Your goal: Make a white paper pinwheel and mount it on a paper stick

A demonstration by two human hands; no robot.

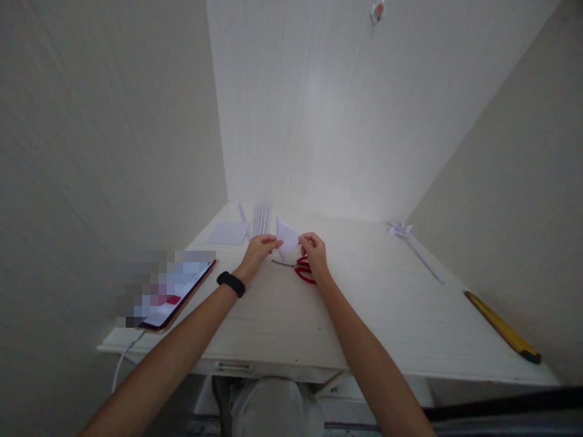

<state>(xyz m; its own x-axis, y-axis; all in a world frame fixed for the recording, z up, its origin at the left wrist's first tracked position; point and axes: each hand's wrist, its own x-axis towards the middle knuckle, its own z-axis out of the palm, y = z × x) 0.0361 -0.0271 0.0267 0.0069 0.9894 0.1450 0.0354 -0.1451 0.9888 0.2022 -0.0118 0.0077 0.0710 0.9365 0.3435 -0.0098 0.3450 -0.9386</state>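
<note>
Both hands pinch one small white folded piece of paper (286, 240) & hold it up just above the desk. The left hand (259, 249) grips the paper's left edge w/ thumb & fingertips closed on it. The right hand (313, 250) grips the right edge the same way, fingers curled in tight. The paper sits between the 2 hands, near the middle of the pale wood-look desk (364, 315), w/ a pointy corner sticking up.

A black band (231, 283) is on the left wrist.

Right under the right hand lie scissors with red handles (300, 268), flat on the desk, metal blades pointing left. Can't tell if the hand touches them.

Behind the hands, near the back wall, there is a bunch of thin white paper strips (260, 218) lying side by side. Just left of them is a flat white paper square (228, 233).

At the left edge of the desk lies a phone w/ a dark red rim (170, 294), screen up & blurred. A white cable (122, 361) hangs down from that side.

On the right, well apart from the hands, lies a white folded paper flower on a long white stick (412, 246). Closer to the front right corner is a long yellow tool w/ a black tip (503, 328).
</note>
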